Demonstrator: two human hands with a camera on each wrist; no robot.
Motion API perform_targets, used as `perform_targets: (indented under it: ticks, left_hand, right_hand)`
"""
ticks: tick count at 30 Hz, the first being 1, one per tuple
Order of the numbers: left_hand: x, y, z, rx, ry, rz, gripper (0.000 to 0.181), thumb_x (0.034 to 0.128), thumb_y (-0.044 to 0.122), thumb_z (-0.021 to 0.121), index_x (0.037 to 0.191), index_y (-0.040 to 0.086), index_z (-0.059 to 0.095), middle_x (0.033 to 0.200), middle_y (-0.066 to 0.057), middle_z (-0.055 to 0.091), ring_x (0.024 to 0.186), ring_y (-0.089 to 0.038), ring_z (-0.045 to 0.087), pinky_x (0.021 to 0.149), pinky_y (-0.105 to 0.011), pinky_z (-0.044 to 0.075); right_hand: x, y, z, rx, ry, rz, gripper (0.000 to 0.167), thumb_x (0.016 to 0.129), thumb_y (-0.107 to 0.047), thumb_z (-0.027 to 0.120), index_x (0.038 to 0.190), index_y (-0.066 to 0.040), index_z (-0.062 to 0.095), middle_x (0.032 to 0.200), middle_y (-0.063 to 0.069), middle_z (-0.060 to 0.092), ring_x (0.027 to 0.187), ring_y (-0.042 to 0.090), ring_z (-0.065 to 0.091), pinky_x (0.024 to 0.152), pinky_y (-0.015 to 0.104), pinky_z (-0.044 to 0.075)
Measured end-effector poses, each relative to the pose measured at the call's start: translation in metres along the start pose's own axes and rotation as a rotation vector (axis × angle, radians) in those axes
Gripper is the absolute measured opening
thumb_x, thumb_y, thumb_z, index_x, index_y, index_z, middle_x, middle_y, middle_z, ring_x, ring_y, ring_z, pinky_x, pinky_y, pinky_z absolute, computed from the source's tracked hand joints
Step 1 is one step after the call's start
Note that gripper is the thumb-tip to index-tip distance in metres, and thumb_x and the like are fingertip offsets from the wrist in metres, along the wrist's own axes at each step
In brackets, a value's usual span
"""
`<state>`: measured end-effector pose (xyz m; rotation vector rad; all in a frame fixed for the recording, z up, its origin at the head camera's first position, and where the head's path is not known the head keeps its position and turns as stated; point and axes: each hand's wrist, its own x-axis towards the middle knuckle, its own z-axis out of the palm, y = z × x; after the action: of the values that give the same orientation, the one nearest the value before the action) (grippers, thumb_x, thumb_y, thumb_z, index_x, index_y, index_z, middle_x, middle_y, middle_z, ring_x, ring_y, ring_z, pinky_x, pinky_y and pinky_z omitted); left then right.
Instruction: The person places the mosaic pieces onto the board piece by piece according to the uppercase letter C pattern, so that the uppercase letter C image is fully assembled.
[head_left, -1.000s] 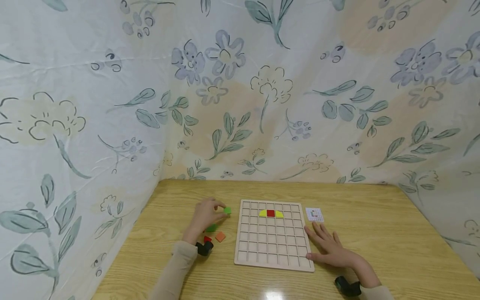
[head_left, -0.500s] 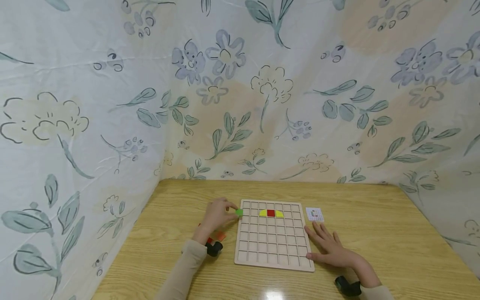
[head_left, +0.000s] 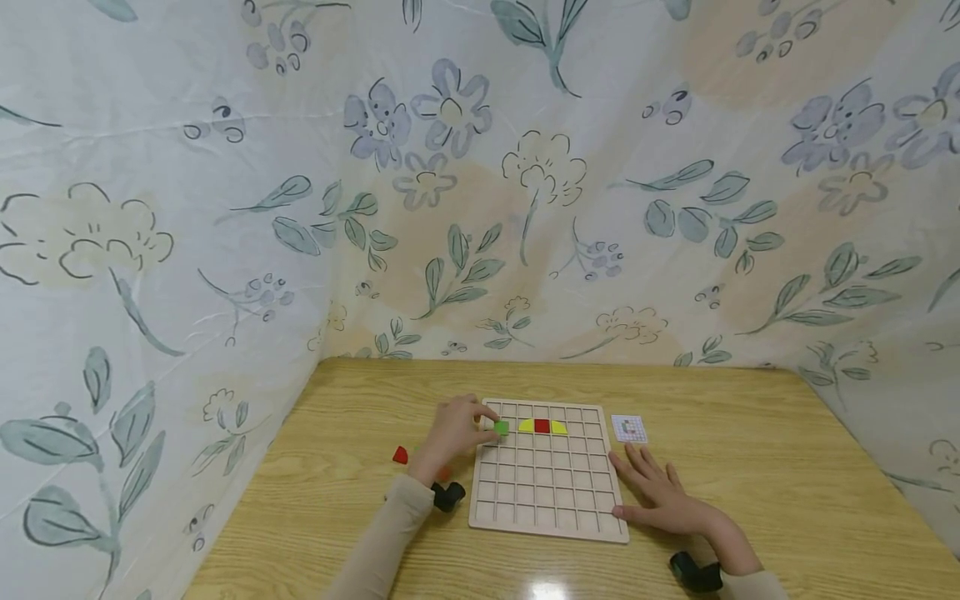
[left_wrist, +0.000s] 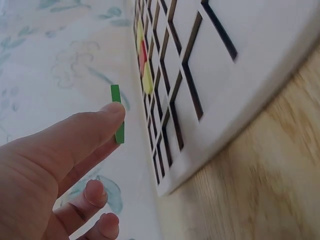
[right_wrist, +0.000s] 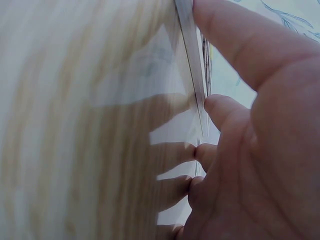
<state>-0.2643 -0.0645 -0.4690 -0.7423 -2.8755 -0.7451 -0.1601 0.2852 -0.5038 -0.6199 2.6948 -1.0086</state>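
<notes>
Between thumb and index finger, my left hand (head_left: 454, 432) pinches a flat green square tile (head_left: 502, 427), held over the left columns of the wooden grid board (head_left: 525, 521). The left wrist view shows the green tile (left_wrist: 118, 130) edge-on, apart from the board. On the board's upper part lie a red square tile (head_left: 542, 427) and, at its sides, two yellow rounded tiles (head_left: 558, 427). Spread flat on the table, my right hand (head_left: 663, 496) touches the board's right edge with its thumb and index finger.
A small printed pattern card (head_left: 629, 429) lies right of the board, just beyond the right fingertips. Left of the board are a red quarter-round tile (head_left: 401, 455) and an orange tile (head_left: 444, 473), the latter partly hidden by the left wrist. A floral cloth (head_left: 480, 208) hangs behind the table.
My left hand has carried the green tile rightward from the table to over the board's left side. The red tile at the left has come into view. My right hand has stayed still.
</notes>
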Motion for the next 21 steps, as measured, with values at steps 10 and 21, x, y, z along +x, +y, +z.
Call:
perform_targets:
  ticks: [10, 21]
  left_hand:
    - [0.008, 0.008, 0.012, -0.012, -0.045, 0.010, 0.024, 0.0745, 0.039, 0.075, 0.094, 0.026, 0.074, 0.080, -0.002, 0.057, 0.069, -0.010, 0.043, 0.074, -0.040, 0.032]
    - [0.016, 0.016, 0.025, 0.044, -0.088, -0.004, 0.023, 0.0758, 0.042, 0.073, 0.095, 0.029, 0.074, 0.083, 0.005, 0.057, 0.082, -0.016, 0.051, 0.082, -0.045, 0.033]
  right_hand:
    - [0.000, 0.002, 0.001, 0.012, 0.003, -0.009, 0.078, 0.085, -0.034, 0.064, 0.147, -0.007, 0.025, 0.149, 0.032, 0.005, 0.133, 0.055, -0.006, 0.093, 0.072, -0.011]
    - [-0.001, -0.001, -0.001, -0.010, -0.005, -0.004, 0.078, 0.085, -0.034, 0.065, 0.146, -0.005, 0.026, 0.149, 0.032, 0.006, 0.132, 0.057, -0.004, 0.092, 0.073, -0.009]
